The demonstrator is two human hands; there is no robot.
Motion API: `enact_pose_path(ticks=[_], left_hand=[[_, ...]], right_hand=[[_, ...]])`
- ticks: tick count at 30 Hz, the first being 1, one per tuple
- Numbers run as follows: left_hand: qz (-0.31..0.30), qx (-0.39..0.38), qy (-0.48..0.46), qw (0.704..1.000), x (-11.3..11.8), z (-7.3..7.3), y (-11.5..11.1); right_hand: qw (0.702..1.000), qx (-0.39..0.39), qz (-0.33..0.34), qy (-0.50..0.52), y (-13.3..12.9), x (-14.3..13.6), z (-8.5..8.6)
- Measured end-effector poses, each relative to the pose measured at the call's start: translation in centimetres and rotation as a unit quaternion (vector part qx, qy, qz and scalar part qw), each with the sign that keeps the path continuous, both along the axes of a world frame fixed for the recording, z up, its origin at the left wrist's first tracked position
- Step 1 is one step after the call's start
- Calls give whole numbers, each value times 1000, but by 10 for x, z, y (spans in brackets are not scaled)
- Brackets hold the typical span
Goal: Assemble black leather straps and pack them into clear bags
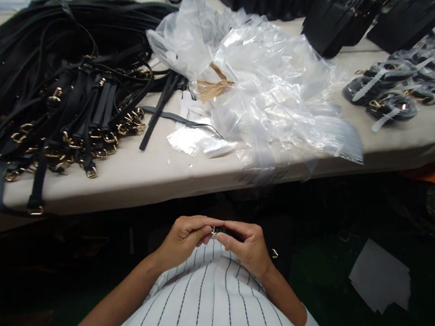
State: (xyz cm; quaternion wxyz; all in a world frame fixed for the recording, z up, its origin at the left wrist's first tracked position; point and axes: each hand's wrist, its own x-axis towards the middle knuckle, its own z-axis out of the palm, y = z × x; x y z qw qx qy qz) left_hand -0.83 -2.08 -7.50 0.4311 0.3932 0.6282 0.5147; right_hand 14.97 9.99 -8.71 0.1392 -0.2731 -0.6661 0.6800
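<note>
Close to my striped clothing, below the table edge, my left hand (186, 237) and my right hand (246, 245) meet fingertip to fingertip. Between them is a black strap (228, 232) with a small gold-coloured metal piece (214, 232) at the fingertips; both hands pinch it. Most of the strap is hidden by my fingers and by the dark background. Another gold-coloured metal piece (274, 253) shows just right of my right wrist; whether it belongs to the same strap, I cannot tell.
A pile of black straps with gold buckles (85, 96) covers the table's left side. Clear plastic bags (278, 74) lie heaped mid-table. Wrapped strap coils (392, 96) sit at the right, black bags (338, 23) stand behind. A pale sheet (382, 275) lies on the dark floor.
</note>
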Motion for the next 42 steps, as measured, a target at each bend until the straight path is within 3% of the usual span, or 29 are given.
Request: enact_pose_path(ticks=[3, 7, 10, 12, 14, 16, 18, 20, 22, 24, 26, 29, 32, 38, 42], left_hand=[[25, 10, -13, 1000, -15, 6, 1], [7, 45, 4, 999, -31, 18, 7], [-4, 51, 3, 999, -35, 24, 12], [-2, 55, -14, 998, -35, 25, 12], [1, 62, -38, 997, -36, 25, 9], [7, 71, -66, 995, -38, 24, 4], [21, 81, -90, 992, -39, 23, -1], [38, 83, -105, 990, -41, 22, -3], [53, 83, -113, 989, -43, 21, -4], [70, 82, -115, 988, -46, 19, -3], [95, 75, -100, 988, -49, 18, -2], [137, 33, -33, 989, -55, 17, -2], [154, -28, 58, 986, -63, 16, -6], [73, -132, 167, 974, -85, 5, -26], [83, -149, 180, 969, -91, 2, -36]], right_hand=[[996, -37, 67, -39, 17, 9, 0], [985, 41, 158, -57, 43, 23, 14], [980, 70, 175, -58, 56, 30, 26], [993, 51, 102, -24, 63, 37, 30], [998, 21, -57, 36, 71, 45, 27], [973, 7, -213, 89, 82, 55, 18], [960, 5, -258, 109, 93, 63, 3], [981, -22, -164, 97, 100, 69, -16], [996, -73, 0, 55, 99, 72, -36], [983, -125, 137, -5, 90, 73, -53], [964, -173, 194, -56, 78, 73, -65], [956, -232, 166, -71, 64, 77, -74], [959, -262, 107, -35, 63, 85, -72], [970, -236, 64, -11, 76, 98, -52], [974, -216, 61, -23, 77, 97, -42]])
